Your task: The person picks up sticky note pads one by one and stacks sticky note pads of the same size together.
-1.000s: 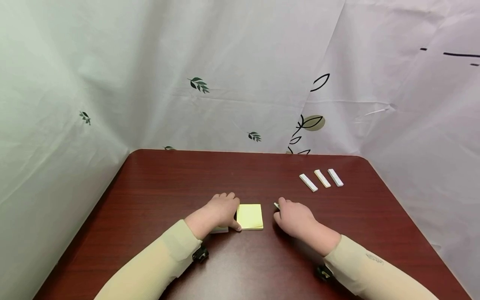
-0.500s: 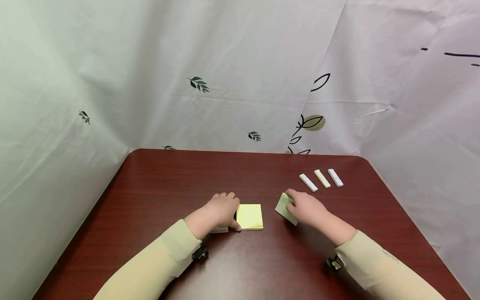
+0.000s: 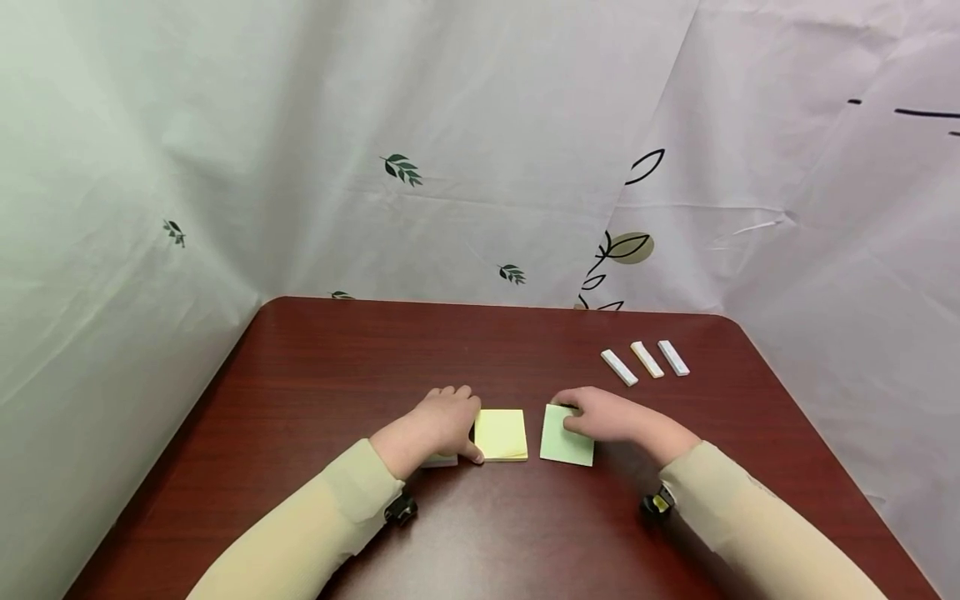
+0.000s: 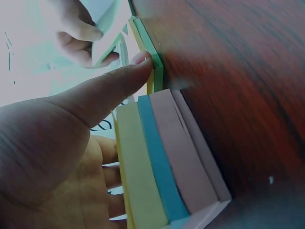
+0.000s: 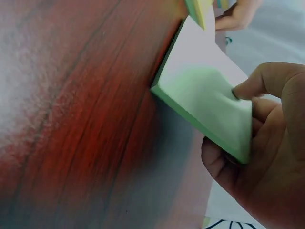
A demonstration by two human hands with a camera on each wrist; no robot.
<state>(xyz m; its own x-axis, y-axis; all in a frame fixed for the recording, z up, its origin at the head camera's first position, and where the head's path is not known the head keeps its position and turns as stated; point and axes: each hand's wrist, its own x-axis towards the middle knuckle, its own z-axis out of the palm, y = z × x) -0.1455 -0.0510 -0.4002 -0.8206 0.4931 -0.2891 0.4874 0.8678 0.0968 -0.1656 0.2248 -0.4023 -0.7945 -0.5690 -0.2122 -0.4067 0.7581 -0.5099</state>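
My right hand [image 3: 609, 415] pinches a light green sticky note pad [image 3: 564, 446], thumb on top and fingers underneath. This pad is just right of a yellow-topped sticky note stack [image 3: 501, 435], with a small gap between them in the head view. My left hand [image 3: 441, 423] lies at the left side of the yellow-topped stack, its thumb tip touching that stack's edge. Under the left hand is another sticky note stack [image 4: 167, 157] in yellow, blue and pink layers, mostly hidden in the head view. The left fingers extend along its far side, rather straight.
Three slim white bars [image 3: 647, 359] lie side by side at the right rear of the dark red-brown table [image 3: 360, 342]. A pale curtain [image 3: 480, 150] with leaf prints hangs behind the table and along both sides.
The right hand has turned the green pad from nearly edge-on to face-up and moved it slightly left, towards the yellow-topped stack. The left hand has stayed in place.
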